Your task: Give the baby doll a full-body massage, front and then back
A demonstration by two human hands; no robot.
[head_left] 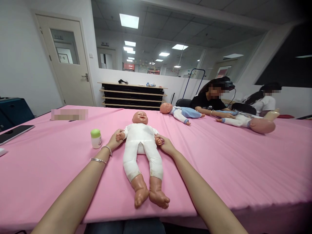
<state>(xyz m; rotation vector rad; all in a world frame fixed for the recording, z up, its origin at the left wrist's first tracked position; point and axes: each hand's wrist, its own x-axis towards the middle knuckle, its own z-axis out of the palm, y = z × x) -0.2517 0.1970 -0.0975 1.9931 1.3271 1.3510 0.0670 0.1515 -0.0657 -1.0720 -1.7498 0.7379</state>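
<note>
A baby doll with a white cloth body lies on its back on the pink-covered table, its head away from me and its bare feet toward me. My left hand is closed at the doll's arm on the left side, its fingers partly hidden behind the doll's small hand. On the other side, my right hand grips the doll's other arm near the hand, the thumb on top. A small white bottle with a green cap stands just left of my left hand.
A second doll in blue and white lies at the far right. Beyond it, a person in black handles a third doll. A tablet-like device is at the left edge. The pink tablecloth drops at the near edge.
</note>
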